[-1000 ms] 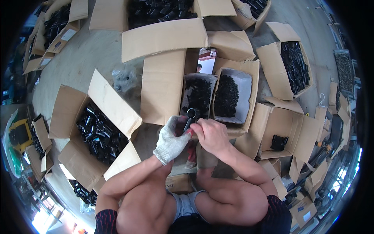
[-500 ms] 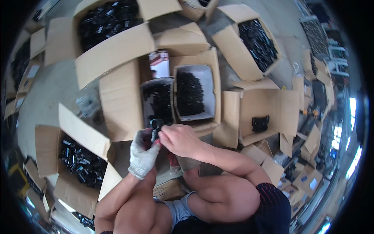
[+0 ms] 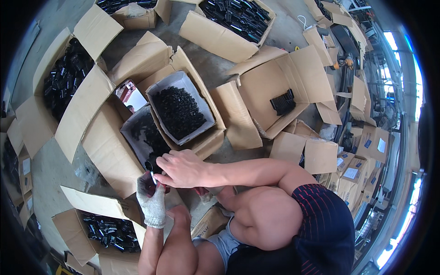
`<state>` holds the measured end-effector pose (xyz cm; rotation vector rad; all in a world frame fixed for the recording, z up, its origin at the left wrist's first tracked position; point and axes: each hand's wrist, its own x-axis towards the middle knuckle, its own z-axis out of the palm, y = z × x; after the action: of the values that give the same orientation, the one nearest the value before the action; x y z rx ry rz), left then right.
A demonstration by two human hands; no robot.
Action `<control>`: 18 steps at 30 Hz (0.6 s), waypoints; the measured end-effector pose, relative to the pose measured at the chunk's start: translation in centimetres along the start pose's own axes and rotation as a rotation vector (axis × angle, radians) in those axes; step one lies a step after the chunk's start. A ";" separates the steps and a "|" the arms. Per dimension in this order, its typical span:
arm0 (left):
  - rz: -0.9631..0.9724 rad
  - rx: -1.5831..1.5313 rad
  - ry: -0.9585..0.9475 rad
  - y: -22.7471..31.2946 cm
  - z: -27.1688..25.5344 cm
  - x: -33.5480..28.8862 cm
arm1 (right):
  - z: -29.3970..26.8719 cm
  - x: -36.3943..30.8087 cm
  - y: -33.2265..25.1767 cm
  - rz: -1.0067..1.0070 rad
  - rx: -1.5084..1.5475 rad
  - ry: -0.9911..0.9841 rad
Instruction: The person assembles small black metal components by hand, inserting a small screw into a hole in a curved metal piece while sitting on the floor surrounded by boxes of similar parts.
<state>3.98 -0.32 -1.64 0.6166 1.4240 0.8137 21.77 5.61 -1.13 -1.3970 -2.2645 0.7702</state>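
My left hand wears a white knit glove with a dark red palm and is closed around a small black part with a rounded end. My bare right hand reaches across from the right, its fingers bent and pressed on the same part. The fingers hide most of it, so its exact kind is unclear. Just beyond my hands, a cardboard box holds two grey trays: the nearer tray and the farther tray. Heaps of tiny black pieces lie in them.
Open cartons of black parts stand around me: a left carton, a near-left carton and a far carton. A right carton holds a short row of black parts. Stacked cartons stand farther right.
My view has swung to the right, so the boxes appear turned and shifted. Both hands stay together at the black part; the right hand now covers more of it.
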 end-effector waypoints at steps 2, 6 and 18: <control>-0.002 0.007 0.001 -0.1 0.0 0.0 | 1.4 0.0 0.2 -0.056 0.025 0.024; 0.019 0.018 -0.037 -0.1 -0.4 0.7 | 0.8 0.4 0.0 0.015 -0.052 -0.185; 0.220 -0.616 0.157 3.5 -14.9 -8.7 | -24.1 -15.3 29.9 0.990 -0.651 0.311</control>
<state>-10.90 -6.64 5.28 0.2352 1.1633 1.4269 62.93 8.81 -1.28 -2.7670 -1.5284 -0.0267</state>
